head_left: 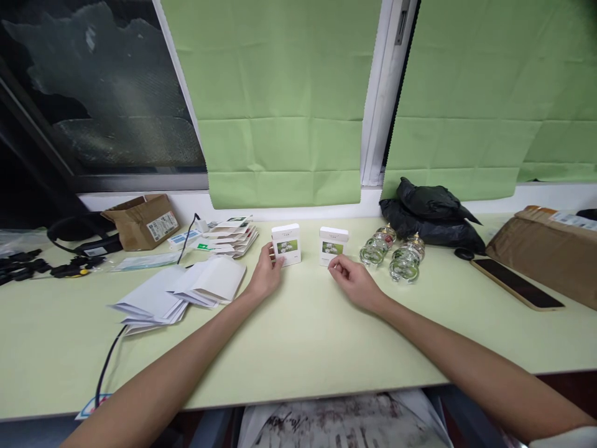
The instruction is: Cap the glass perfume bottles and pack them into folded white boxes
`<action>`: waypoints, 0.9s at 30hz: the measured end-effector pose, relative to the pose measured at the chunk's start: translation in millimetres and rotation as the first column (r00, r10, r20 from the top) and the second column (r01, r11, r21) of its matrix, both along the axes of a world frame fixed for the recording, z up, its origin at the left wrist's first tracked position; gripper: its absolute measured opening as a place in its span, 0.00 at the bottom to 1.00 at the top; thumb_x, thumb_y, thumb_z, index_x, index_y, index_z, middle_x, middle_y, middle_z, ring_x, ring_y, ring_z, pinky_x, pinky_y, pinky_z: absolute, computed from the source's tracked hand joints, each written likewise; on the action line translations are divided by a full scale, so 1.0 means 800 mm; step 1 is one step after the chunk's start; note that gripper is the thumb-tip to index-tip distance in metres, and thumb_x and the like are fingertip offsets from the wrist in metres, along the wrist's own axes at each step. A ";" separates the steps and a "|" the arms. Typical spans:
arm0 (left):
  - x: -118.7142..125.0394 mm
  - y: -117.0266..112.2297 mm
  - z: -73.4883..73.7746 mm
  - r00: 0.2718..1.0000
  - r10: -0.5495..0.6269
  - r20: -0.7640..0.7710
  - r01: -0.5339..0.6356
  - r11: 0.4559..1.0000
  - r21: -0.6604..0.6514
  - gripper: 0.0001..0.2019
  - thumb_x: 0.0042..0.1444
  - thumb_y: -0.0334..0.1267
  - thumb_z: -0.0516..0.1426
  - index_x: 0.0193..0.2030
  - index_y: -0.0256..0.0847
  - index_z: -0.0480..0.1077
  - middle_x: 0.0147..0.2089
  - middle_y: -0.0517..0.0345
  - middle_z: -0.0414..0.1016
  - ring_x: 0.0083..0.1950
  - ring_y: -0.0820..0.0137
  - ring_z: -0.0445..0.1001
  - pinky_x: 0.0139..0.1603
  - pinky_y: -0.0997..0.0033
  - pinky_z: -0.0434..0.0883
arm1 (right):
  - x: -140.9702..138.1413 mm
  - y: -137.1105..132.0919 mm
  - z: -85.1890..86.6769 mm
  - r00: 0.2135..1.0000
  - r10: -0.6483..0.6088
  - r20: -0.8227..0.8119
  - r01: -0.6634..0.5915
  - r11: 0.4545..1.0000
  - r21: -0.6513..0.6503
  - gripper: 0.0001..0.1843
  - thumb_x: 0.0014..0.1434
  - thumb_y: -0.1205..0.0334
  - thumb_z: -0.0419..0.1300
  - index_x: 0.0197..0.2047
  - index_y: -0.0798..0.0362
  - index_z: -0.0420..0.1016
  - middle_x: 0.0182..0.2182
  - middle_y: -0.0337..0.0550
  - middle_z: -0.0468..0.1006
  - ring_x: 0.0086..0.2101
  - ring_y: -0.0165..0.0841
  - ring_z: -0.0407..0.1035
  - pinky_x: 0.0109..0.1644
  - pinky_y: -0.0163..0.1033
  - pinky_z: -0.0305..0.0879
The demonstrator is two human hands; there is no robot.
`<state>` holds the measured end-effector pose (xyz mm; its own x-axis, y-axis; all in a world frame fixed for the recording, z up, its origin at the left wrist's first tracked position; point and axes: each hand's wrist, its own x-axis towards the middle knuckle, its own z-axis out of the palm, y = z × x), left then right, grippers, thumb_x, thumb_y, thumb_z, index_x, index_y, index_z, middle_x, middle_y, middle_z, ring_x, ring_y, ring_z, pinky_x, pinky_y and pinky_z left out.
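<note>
Two small white boxes with a green flower picture stand upright on the pale green table. My left hand [265, 275] rests beside the left box [286, 244], its fingers curled against the box's lower left edge. My right hand [354, 281] lies just below and to the right of the right box [333, 246], fingers loosely pinched together, its fingertips close to the box's lower corner. I cannot tell whether they touch it. Several small glass bottles [394, 254] stand to the right of my right hand.
Folded white card sheets [186, 289] lie at the left, with a stack of printed cards [231, 236] behind them. A cardboard box [144, 221], cables [112, 354], a black bag [431, 214], a phone [515, 283] and a brown parcel [545, 249] ring the table [298, 342].
</note>
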<state>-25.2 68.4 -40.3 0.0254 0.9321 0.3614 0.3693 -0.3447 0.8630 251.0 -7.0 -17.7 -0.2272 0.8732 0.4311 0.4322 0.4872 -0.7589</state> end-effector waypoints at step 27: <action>-0.006 0.006 -0.005 0.999 0.003 -0.039 -0.002 1.000 0.021 0.20 0.67 0.40 0.55 0.64 0.41 0.61 0.61 0.42 0.73 0.57 0.58 0.76 0.62 0.50 0.70 | 0.013 0.030 -0.018 0.929 -0.369 -0.015 0.367 0.926 -0.086 0.34 0.64 0.50 0.60 0.67 0.52 0.53 0.33 0.34 0.74 0.33 0.38 0.73 0.43 0.44 0.70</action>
<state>-29.6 73.4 -44.7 0.0379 0.9244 0.3795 0.4036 -0.3616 0.8405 261.4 17.2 -31.7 0.1285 0.9247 0.3583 0.5457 0.2357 -0.8042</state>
